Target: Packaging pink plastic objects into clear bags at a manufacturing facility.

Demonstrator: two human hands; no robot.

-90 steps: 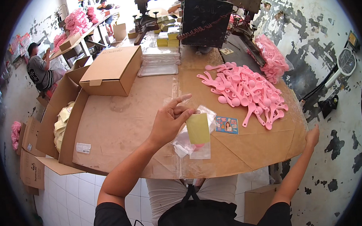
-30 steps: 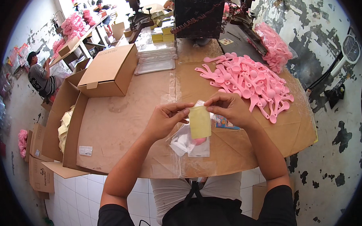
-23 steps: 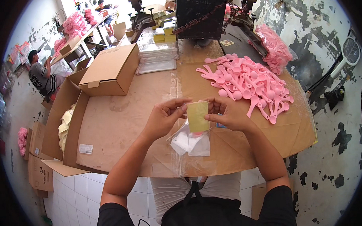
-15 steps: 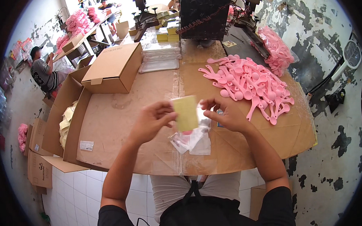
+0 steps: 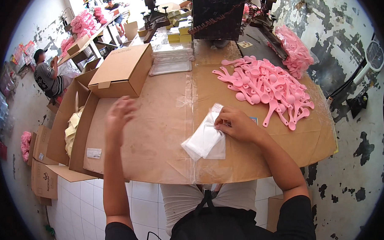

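A small stack of clear plastic bags lies on the brown-covered table in front of me. My right hand pinches the top bag near its upper right edge. Raised over the table's left part, my left hand is blurred, its fingers apart and nothing visible in them. It is nearest to the open carton, which holds pale yellow packets. A thin clear piece stands up among those packets. Part of a small blue card shows beside my right hand.
Pink plastic spoons form a heap on the right, with a bag of pink pieces behind. A closed cardboard box and clear plastic packs stand at the back left. A black machine rises at the far middle. Another person sits far left.
The yellow packet has left my hands and the space above the bags. My left hand has swung left toward the carton. My right hand has come down onto the bags.
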